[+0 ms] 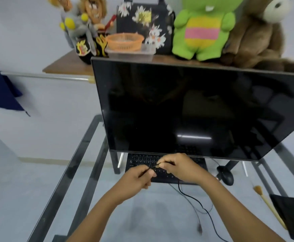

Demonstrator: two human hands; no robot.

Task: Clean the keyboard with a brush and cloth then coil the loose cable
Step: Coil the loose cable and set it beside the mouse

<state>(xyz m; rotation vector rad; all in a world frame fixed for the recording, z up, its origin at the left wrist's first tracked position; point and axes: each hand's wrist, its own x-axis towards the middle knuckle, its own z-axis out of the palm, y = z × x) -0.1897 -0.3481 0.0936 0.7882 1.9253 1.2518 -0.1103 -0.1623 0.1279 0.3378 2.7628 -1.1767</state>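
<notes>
Pinching a thin black cable (pixel 191 196) between them, the left hand (pixel 135 180) and right hand (pixel 183 168) are both closed on it just above the flat black keyboard (pixel 142 160) under the dark monitor (pixel 186 105). Coiling appears to be the step in hand: the wooden-handled brush (pixel 265 199) and dark cloth (pixel 293 213) lie aside at right. Next, the slack trailing across the glass table (pixel 37 189) needs gathering into loops.
</notes>
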